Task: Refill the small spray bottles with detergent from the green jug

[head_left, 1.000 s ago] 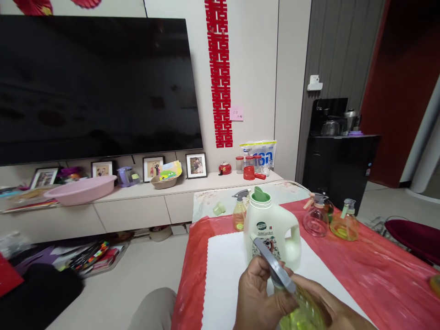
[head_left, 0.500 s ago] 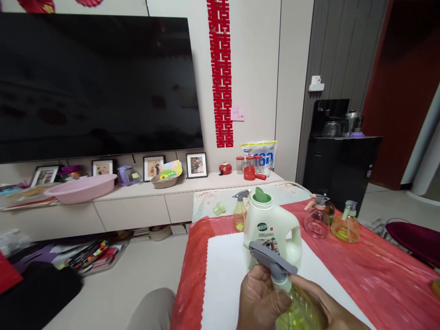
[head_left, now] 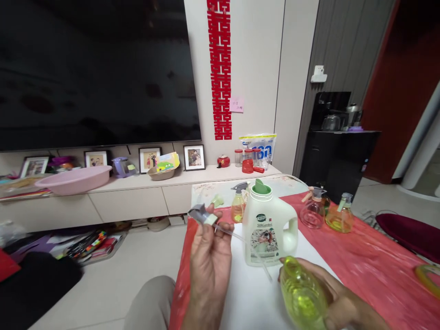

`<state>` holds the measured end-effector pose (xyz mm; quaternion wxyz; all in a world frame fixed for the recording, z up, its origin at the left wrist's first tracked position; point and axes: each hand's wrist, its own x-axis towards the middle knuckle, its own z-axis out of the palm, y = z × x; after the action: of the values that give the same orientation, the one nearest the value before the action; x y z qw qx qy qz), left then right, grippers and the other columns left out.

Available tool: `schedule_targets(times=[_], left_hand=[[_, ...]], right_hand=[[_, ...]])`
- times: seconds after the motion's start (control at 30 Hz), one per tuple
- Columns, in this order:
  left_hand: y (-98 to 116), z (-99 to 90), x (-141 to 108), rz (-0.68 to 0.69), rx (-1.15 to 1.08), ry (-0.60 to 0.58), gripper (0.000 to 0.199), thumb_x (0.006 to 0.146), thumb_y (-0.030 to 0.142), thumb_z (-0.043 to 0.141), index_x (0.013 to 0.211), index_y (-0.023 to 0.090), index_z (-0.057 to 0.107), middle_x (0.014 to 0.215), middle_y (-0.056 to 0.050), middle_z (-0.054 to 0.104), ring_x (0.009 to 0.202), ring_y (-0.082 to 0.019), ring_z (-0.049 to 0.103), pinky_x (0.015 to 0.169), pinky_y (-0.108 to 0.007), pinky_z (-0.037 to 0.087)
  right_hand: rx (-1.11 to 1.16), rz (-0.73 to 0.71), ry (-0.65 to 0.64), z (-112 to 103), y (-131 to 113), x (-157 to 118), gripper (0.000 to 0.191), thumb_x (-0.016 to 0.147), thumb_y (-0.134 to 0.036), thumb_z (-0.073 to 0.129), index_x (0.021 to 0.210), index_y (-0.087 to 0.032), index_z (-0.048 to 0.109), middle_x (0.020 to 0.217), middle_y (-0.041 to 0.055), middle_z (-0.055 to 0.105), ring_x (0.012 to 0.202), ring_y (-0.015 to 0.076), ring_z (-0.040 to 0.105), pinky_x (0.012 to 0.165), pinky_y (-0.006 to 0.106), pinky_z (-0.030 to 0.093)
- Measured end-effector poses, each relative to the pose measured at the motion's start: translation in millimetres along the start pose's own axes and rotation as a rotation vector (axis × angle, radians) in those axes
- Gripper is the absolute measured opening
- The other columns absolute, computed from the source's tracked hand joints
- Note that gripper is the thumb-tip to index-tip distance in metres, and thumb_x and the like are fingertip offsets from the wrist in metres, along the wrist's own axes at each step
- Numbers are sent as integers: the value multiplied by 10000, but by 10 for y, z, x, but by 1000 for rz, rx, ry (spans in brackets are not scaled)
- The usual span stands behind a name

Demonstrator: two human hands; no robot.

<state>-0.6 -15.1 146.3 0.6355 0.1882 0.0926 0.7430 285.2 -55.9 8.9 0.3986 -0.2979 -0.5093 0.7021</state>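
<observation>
My left hand (head_left: 211,252) grips a grey spray head (head_left: 202,215) by its pale collar, and a clear dip tube (head_left: 259,259) trails from it to the right. My right hand (head_left: 335,293) is wrapped around a yellow-green clear bottle (head_left: 302,293), its mouth uncovered and tilted toward me. Liquid shows inside. Behind the hands a large pale green detergent jug (head_left: 266,229) stands upright on a white sheet (head_left: 237,284). Its mouth is open, with a green spout (head_left: 261,187) inside.
A yellow spray bottle (head_left: 238,206) stands left of the jug. To the right are a pink spray bottle (head_left: 312,213) and an orange-yellow one (head_left: 338,217). A tape roll (head_left: 428,277) lies on the red cover (head_left: 374,256). A pale green cap (head_left: 217,200) lies farther back.
The spray head has come off the bottle. My left hand has moved left and up with it, tube hanging out. The bottle stays in my right hand. The view has shifted slightly.
</observation>
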Motion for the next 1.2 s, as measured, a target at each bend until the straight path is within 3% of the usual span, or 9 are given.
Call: schedule_targets(times=[0.1,0.23,0.4,0.47,0.57,0.77,0.9,1.07,1.2], left_hand=[[-96,-228,231,-73,-87,171,162,919,183,641,1044,191,744,926,-53,760,671,-101,660,736,-250,582],[-401,-592,385,-148,-70,300,157,923,134,588,931,159,743,822,-63,759,631,-121,671,707,-270,582],[-690,-831,426,-217,11,170,132,803,157,732,932,133,726,814,-58,747,602,-135,662,654,-284,572],[-727,-865,435,-245,13,197,105,806,161,720,905,126,717,792,-58,739,578,-131,649,627,-278,564],[-733,-902,441,-304,-8,281,75,840,154,668,894,123,711,789,-61,732,566,-124,640,616,-273,559],[-710,-942,412,-367,-33,326,150,879,147,613,983,119,717,815,-58,728,585,-116,639,618,-259,552],[-695,-937,407,-401,-50,362,173,898,134,585,1012,123,714,813,-58,729,585,-123,643,615,-272,555],[-702,-957,418,-415,-54,397,186,897,123,582,1032,132,710,830,-56,733,602,-126,655,615,-267,560],[-716,-982,415,-438,-60,392,188,869,121,622,1031,142,713,836,-51,733,598,-115,653,622,-249,557]], right_hand=[[9,-15,40,-74,-164,-104,1171,424,-406,927,1499,-275,481,1417,121,540,1298,340,533,1078,403,432],[-106,-127,294,-80,-408,-268,1167,454,-483,888,1506,-218,457,1440,147,523,1351,378,485,1107,428,436],[-364,-220,648,6,-767,-396,1110,658,-523,796,1591,-201,286,1552,170,395,1416,390,418,1125,461,463],[-534,-221,730,34,-987,-380,1109,684,-490,812,1602,-219,253,1575,158,363,1434,375,399,1123,446,478],[-794,-207,742,97,-1382,-283,1101,659,-480,852,1585,-251,302,1557,141,400,1389,372,462,1082,432,521],[-1383,-285,781,332,-2017,15,893,752,-591,760,1526,-297,426,1466,84,519,1276,354,573,998,464,572],[-1633,-348,753,414,-2188,173,811,787,-574,709,1497,-270,461,1411,99,552,1230,337,595,945,462,573],[-1753,-368,616,465,-2296,302,733,828,-518,669,1473,-238,464,1355,101,570,1177,283,607,957,433,551],[-1809,-375,581,472,-2351,375,733,842,-509,651,1490,-234,448,1344,110,565,1177,285,590,960,443,535]])
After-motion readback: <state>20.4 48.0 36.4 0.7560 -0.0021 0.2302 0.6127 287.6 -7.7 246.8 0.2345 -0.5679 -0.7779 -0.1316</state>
